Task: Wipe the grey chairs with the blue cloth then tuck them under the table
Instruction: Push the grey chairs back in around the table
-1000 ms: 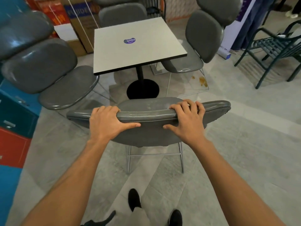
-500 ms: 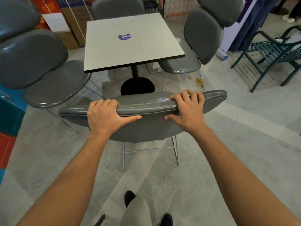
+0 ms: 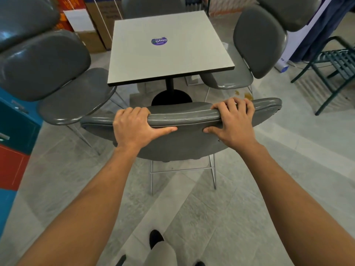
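A grey chair (image 3: 182, 139) stands right in front of me, its backrest facing me. My left hand (image 3: 134, 127) grips the top edge of that backrest on the left, fingers over the top and thumb along the back. My right hand (image 3: 233, 121) grips the same edge on the right. Beyond it stands the white square table (image 3: 169, 52) on a black pedestal. Another grey chair (image 3: 57, 77) is at the table's left side, one (image 3: 255, 50) at its right, one (image 3: 151, 4) at the far side. No blue cloth is in view.
Cardboard boxes (image 3: 90, 31) stand behind the table at the left. A blue and red cabinet (image 3: 13, 135) lines the left edge. A dark green metal chair (image 3: 334, 68) stands at the right. A brown stain (image 3: 247, 95) marks the floor by the right chair. My shoes (image 3: 156, 239) show below.
The chair I hold and I have moved closer to the table; the table's near edge now lies nearer the backrest. Both hands keep the same grip.
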The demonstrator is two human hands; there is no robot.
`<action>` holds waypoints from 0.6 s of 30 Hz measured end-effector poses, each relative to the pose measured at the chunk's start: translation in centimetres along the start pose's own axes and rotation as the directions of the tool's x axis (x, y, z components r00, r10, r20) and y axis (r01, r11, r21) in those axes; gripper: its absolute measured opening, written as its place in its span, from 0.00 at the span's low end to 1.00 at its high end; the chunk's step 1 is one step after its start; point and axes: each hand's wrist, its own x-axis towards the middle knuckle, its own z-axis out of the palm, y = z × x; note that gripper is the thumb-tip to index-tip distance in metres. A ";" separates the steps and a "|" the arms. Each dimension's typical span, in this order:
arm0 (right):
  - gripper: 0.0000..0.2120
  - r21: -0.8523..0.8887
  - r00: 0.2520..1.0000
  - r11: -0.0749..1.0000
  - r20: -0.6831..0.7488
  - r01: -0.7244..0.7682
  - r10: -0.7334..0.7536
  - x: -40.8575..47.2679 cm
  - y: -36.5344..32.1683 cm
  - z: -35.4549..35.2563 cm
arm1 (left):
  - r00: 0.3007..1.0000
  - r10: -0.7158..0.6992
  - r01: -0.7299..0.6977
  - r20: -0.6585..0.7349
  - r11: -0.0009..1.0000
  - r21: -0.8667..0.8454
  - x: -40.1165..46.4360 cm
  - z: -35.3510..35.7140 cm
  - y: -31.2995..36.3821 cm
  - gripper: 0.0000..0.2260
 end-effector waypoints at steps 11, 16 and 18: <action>0.31 -0.002 0.999 1.000 0.014 0.029 -0.029 4.7 2.7 0.9 | 0.999 -0.043 0.043 -0.005 0.999 -0.026 3.7 2.3 1.1 0.45; 0.31 -0.004 0.999 0.999 0.043 0.033 -0.033 6.0 3.6 1.2 | 0.998 -0.041 0.041 0.038 0.999 -0.004 5.0 2.7 1.3 0.45; 0.30 0.009 0.998 0.999 0.045 0.038 -0.038 6.3 3.8 1.3 | 0.995 -0.054 0.053 0.086 0.999 0.011 5.2 2.5 1.5 0.46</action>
